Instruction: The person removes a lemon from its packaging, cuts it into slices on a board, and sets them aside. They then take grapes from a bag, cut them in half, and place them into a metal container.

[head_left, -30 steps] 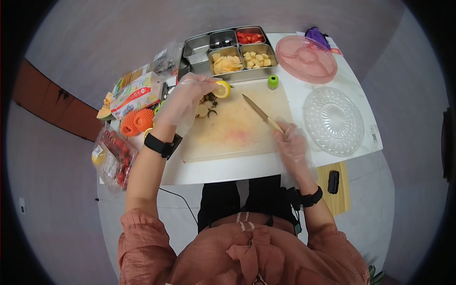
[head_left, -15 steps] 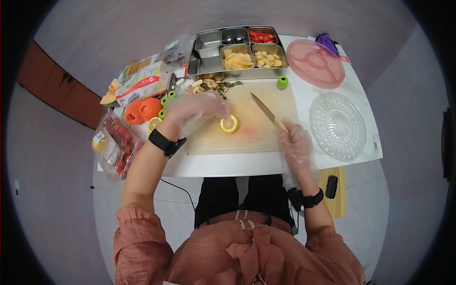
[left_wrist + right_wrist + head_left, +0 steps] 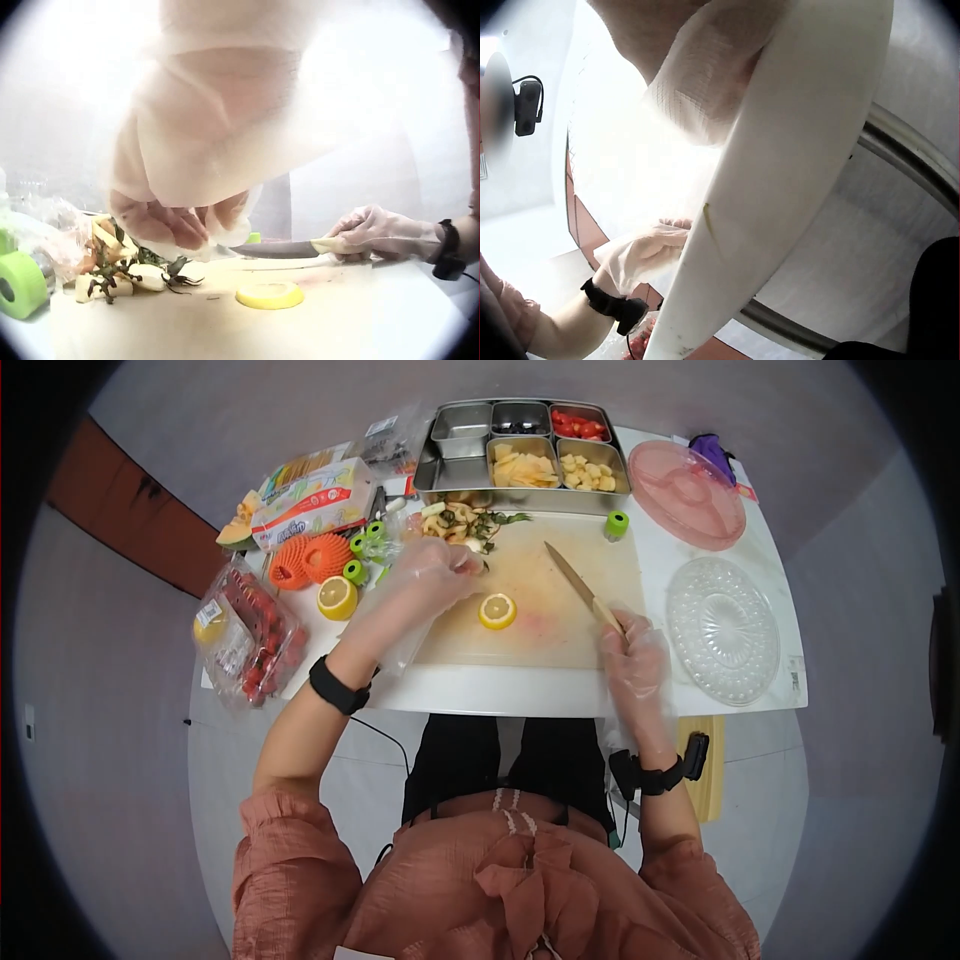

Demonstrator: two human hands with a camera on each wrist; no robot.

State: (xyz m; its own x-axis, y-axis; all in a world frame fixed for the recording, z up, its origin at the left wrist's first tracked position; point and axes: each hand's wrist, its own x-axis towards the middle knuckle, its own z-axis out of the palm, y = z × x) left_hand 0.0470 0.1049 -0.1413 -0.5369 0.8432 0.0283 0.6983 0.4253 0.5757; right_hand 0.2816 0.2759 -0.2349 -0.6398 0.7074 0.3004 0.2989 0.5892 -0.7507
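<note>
Gloved in clear plastic, my left hand (image 3: 435, 578) hovers over the left part of the cutting board (image 3: 590, 645), its fingers bent downward. Whether anything small sits between its fingertips, I cannot tell. A yellow lemon slice (image 3: 497, 611) lies flat on the board, just right of and nearer than that hand. Fruit scraps and green leaves (image 3: 470, 523) are heaped at the board's far left. My right hand (image 3: 637, 665), also gloved, grips a knife (image 3: 572, 575) by its pale handle at the board's right edge. The blade points away and to the left, low over the board.
Behind the board stands a steel tray (image 3: 450, 475) with bins of cut fruit. A cut lemon (image 3: 337, 598), orange foam nets (image 3: 325, 557) and bagged fruit (image 3: 250, 635) lie left. Rightward are a green-capped cutter (image 3: 616, 526), a clear glass plate (image 3: 722, 630) and a pink divided tray (image 3: 688, 495).
My left hand brought the lemon slice from the scraps toward the middle of the board, let it go there and drew back up-left. The right hand keeps hold of the knife.
</note>
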